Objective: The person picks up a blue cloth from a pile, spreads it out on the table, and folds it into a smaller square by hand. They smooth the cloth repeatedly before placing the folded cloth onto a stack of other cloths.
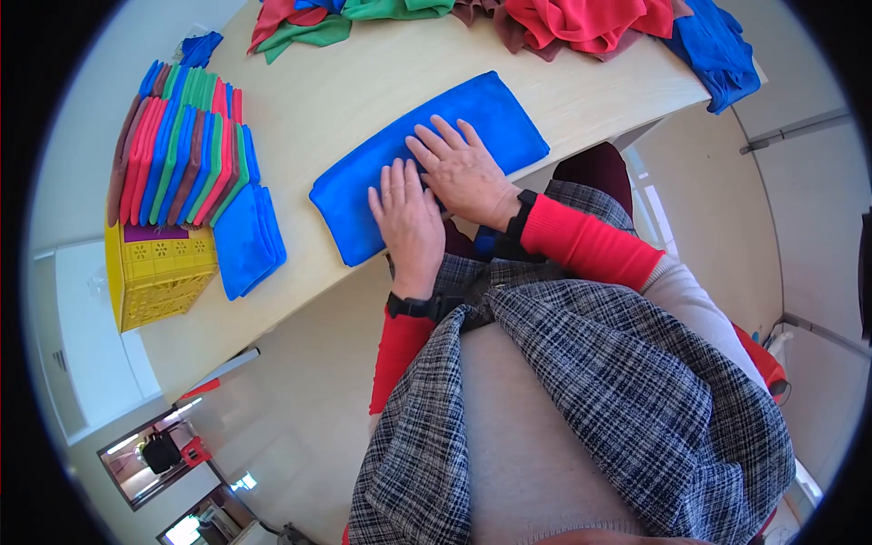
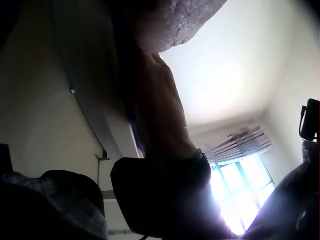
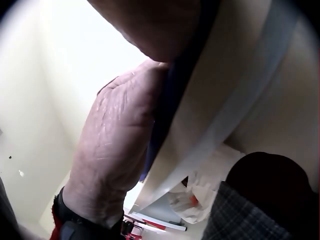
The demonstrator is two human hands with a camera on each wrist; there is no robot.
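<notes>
A blue folded cloth (image 1: 350,195) lies flat as a long rectangle near the table's front edge in the head view. My left hand (image 1: 409,218) rests palm down on its middle, fingers straight and pointing away from me. Just to the right, my right hand (image 1: 468,177) presses on the same cloth with its fingers extended and slightly spread. The two hands lie side by side, the right thumb close to the left fingers. In the right wrist view a dark blue strip of the cloth (image 3: 172,95) shows beneath the hands.
At the left, neat stacks of folded cloths (image 1: 173,163) in several colours rise from a yellow basket (image 1: 168,272). Folded blue cloths (image 1: 247,241) lean beside it. Loose red, green, brown and blue cloths (image 1: 581,23) are heaped along the far side of the table (image 1: 300,118).
</notes>
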